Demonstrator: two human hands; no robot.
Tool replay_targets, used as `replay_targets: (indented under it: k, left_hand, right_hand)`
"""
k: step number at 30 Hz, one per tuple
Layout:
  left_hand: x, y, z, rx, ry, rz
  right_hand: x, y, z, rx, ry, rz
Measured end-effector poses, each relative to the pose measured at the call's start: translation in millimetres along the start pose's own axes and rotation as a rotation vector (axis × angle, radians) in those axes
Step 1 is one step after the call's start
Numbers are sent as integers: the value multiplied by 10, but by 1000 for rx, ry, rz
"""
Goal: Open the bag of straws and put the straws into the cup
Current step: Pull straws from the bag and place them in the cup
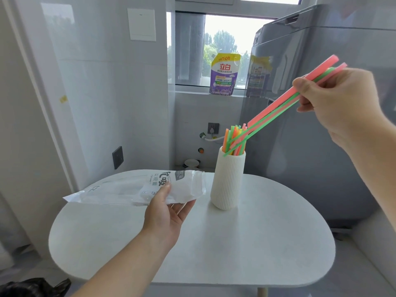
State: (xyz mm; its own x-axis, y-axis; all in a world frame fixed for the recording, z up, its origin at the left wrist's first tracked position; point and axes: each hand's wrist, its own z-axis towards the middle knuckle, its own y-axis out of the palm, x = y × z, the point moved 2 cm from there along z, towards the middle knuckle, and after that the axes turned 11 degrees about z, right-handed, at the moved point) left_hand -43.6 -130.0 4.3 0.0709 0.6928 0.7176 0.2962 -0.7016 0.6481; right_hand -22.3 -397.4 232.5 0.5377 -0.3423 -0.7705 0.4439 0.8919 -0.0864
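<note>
The right hand point(334, 99) is pinching light, springy pink and green plastic straws point(285, 106) at their far upper ends, tips entering the ribbed white cup point(227, 183); the left hand point(165, 215) is gripping the limp clear bag point(132, 189).

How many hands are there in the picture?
2. The left hand is low over the table, holding the straw bag. The right hand is raised on the right, pinching pink and green straws that slant down to the cup.

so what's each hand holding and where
The right hand pinches pink and green plastic straws near their upper ends; left hand holds the clear plastic straw bag by its printed end.
</note>
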Motion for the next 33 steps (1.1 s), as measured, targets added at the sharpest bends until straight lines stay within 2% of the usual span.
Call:
replay_targets:
  k: [9,19,24,33]
  left_hand:
    - [9,-12,-2,0,-4,-2]
    - [0,10,-31,-19,-1,9]
    - [3,8,-26,-28,-3,22]
    - [0,8,-10,-28,-1,18]
  right_hand:
    - [-98,-58,68,-43,-89,-111]
    - [-136,88,-135,-325,-171,-228]
    - [-35,179,-115,-402,-159,-261]
    - [-113,112,58,-300,-202,-221]
